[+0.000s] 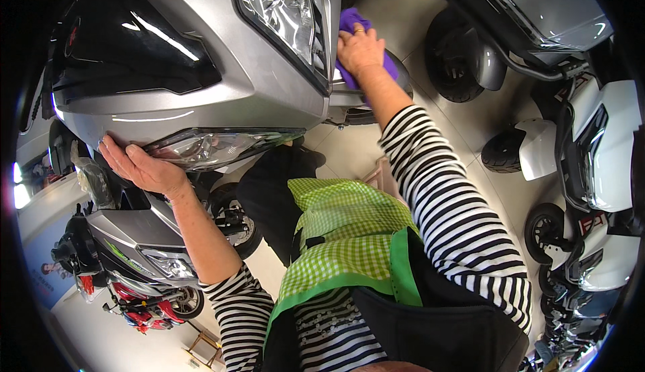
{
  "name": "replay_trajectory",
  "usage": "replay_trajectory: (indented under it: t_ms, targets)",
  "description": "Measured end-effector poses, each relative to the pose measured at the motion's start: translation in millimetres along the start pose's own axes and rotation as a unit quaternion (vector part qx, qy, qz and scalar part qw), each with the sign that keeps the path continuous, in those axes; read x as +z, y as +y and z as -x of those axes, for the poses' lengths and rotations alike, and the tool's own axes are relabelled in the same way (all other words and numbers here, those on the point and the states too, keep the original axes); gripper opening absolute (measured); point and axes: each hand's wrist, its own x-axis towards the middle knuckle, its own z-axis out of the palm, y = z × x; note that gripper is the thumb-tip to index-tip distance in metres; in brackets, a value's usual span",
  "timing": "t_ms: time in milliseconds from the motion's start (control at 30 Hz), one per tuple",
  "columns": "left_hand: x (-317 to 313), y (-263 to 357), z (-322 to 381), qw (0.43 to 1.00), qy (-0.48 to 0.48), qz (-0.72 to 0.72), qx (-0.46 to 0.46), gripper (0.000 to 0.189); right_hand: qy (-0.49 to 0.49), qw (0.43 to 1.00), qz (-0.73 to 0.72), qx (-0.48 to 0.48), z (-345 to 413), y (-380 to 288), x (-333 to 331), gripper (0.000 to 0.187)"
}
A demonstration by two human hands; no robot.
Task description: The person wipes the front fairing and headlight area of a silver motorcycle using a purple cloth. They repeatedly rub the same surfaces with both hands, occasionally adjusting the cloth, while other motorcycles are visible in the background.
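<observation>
My right hand (361, 49) presses a crumpled purple cloth (390, 66) onto the front fender (347, 99) of a silver-grey motor scooter, just beyond its nose. The fingers lie spread over the cloth, with a ring on one. My left hand (146, 169) rests against the scooter's grey front body panel (242, 82), beside the lower clear headlamp (211, 148); it holds nothing. Another headlamp (282, 7) lies higher up, left of the cloth. A black glossy windscreen panel (136, 44) covers the upper left of the scooter's front.
Another grey scooter (166, 246) and a red motorcycle (146, 301) stand at the lower left. Along the right are a dark grey scooter (549, 4), a white one (612, 145) and several more. Pale floor tiles (453, 130) lie between. A pinkish plastic object (381, 175) is on the floor near me.
</observation>
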Motion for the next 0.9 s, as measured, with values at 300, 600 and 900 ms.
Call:
replay_trajectory:
  t_ms: [300,600,900]
  targets:
    - [-0.9,-1.2,-1.2,1.0,-0.001,0.006,0.018,0.049,-0.047,0.962,-0.093,0.253,32.9,99.3,15.6,0.053]
    - [-0.4,-4.9,0.0,0.999,0.005,-0.004,0.035,0.048,0.219,0.955,-0.143,0.142,134.6,73.9,83.9,0.047]
    - [-0.5,-4.3,1.1,1.0,0.002,0.006,0.009,0.046,0.11,0.956,0.019,-0.272,115.1,-31.6,47.6,0.047]
